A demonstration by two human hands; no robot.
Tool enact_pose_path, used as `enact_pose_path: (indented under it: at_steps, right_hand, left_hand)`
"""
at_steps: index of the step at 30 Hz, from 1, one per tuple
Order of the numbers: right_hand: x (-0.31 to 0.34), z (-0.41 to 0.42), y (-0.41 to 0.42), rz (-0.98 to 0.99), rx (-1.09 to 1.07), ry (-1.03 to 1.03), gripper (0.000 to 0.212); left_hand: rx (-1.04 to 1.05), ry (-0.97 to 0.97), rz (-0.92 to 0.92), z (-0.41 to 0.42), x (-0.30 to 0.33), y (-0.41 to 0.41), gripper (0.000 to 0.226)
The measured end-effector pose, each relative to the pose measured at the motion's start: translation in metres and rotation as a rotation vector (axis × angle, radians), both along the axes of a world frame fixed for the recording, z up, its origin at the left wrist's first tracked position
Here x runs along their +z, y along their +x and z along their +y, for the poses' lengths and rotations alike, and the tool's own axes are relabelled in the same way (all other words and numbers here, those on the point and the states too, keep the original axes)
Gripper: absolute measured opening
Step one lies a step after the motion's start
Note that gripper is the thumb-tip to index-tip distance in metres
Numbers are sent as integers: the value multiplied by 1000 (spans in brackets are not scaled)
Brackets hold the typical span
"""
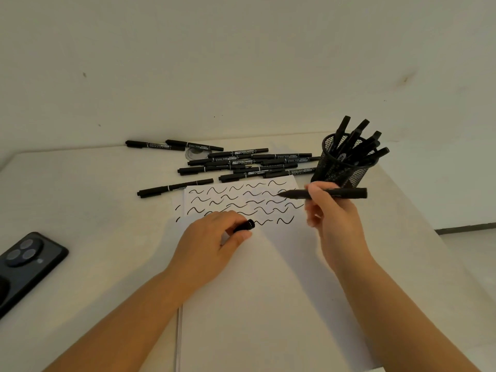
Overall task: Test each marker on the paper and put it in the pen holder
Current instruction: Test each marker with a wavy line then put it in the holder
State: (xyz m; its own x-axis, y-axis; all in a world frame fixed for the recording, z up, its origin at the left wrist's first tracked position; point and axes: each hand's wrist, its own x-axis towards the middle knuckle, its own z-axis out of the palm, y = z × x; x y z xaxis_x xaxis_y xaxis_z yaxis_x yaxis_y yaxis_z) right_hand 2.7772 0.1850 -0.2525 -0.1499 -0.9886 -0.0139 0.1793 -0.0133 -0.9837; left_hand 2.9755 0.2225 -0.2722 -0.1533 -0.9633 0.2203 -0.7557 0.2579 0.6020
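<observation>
While the right hand (331,210) holds a black marker (326,194) up over the far right corner of the paper (268,277), the left hand (212,244) rests on the paper with its fingers curled round the marker's cap (244,226). The right fingers pinch the marker near its middle. It lies almost flat in the air, with its bare tip pointing left above the wavy lines (241,204) already drawn there. I cannot tell if the tip touches the paper; it looks a bit above it.

From the head view, the pen holder (339,167) stands just behind the right hand, very near it. It is a black mesh cup, and it already has a bunch of markers sticking out of it. A pile of loose markers (249,163) lies on the table (80,197) past the top edge of the paper, so many are left to try. A dark phone (25,267) lies on the table to the left.

I think a marker like this is light, hard and stiff. It will not bend. It is smooth and round, so it can roll away if put down flat. The middle is a good place to hold it. The tip is wet with ink, so the cap should go back on before the marker goes in the holder.
</observation>
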Motion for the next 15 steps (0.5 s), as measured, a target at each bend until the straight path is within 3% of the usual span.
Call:
enact_pose_path:
  at_steps: [3,6,9,15]
  right_hand:
    - [-2,6,17,-153,92,83,28]
    - [-11,12,25,-143,101,43,28]
    - [-17,14,25,-137,91,5,13]
    - [-21,15,23,-61,141,-24,14]
  left_hand:
    - [4,7,11,0,0,0,27]
    - [-1,-1,7,1,0,1,22]
    - [0,-11,7,1,0,1,21]
    - [-22,-6,1,3,1,-2,25]
